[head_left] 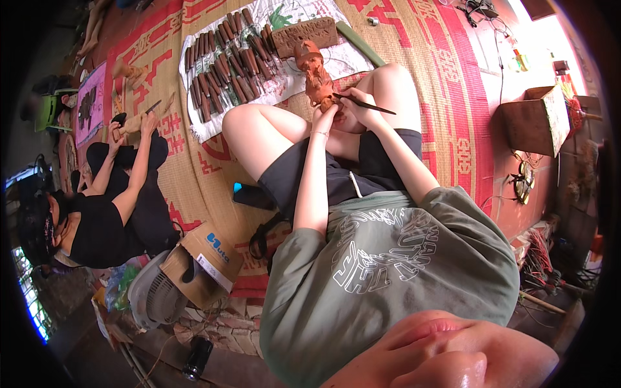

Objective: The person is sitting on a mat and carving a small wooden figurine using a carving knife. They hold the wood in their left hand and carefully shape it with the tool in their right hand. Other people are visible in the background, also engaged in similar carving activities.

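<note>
A reddish-brown carved wooden figure (317, 79) lies between my folded legs, its far end by a carved wooden block (306, 37). My left hand (324, 118) is closed around the figure's near end. In my right hand (366, 115), a slim dark tool (372, 105) is pinched like a pen, its tip close to that same end; whether the tip touches the wood is too small to tell. Beyond my knees, several chisel-like tools with brown wooden handles (242, 68) lie in rows on a white cloth (204, 132).
A co-worker (97, 220) sits at the left, holding a pale wooden carving (139, 121). Beside my left thigh lies a phone (252, 196). A cardboard box (204, 262) and a grey fan (155, 291) stand behind it. To the right is a wooden box (533, 121). A patterned mat (446, 77) covers the floor.
</note>
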Tool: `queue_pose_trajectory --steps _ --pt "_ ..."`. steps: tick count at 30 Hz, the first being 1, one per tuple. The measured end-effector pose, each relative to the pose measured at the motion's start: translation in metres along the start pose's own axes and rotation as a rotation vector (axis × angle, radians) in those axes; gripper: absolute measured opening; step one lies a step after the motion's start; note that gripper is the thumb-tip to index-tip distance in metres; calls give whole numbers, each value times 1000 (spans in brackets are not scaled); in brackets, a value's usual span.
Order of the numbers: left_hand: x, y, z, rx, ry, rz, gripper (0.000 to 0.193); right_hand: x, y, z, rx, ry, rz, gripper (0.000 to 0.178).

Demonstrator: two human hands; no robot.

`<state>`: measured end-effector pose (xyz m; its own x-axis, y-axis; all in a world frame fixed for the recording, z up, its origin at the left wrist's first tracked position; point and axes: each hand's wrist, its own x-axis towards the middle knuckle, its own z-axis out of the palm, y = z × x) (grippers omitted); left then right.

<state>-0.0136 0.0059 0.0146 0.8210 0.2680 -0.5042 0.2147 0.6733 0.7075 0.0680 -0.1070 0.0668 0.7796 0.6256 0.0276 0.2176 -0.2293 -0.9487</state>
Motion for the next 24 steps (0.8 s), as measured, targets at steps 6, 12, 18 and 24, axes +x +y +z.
queue_pose_trajectory --steps 6,12,18,24 --pt "-1 -1 -2 -23 20 -19 18 2 -2 6 -5 12 24 11" --pt "0 1 -1 56 -8 -54 20 1 -8 5 -109 -2 -36 11" --pt "-7 7 5 80 18 -58 18 -1 -9 5 -116 3 -22 11" --pt "-9 9 4 60 -14 -65 17 -7 -12 5 -212 -94 -143 11"
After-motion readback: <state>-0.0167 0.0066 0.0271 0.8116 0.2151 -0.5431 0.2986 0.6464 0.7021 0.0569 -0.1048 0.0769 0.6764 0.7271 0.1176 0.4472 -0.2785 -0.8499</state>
